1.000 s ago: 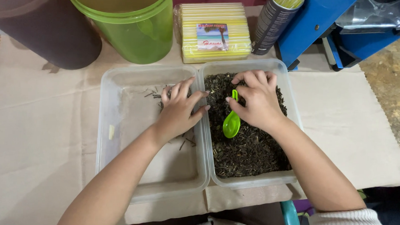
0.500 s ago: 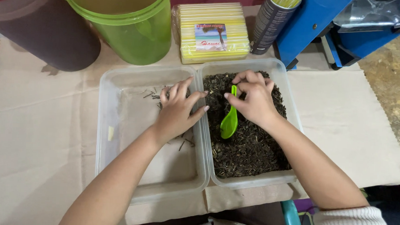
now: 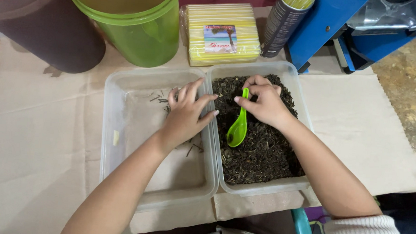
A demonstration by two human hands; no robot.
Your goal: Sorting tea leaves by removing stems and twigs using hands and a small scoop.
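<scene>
Head view: green spoon (image 3: pixel 238 127) under right-hand grip (image 3: pixel 263 104)

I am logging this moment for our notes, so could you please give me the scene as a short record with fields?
Right hand: right hand pinches the handle of the bright green plastic spoon.
Spoon: bowl lies in the dark dried loose leaves.
Right tub: clear rectangular plastic tub, filled with leaves.
Left hand: left hand rests in the nearly bare clear plastic tub, over a few stems.
Behind: green plastic bucket, pack of yellow straws.
</scene>
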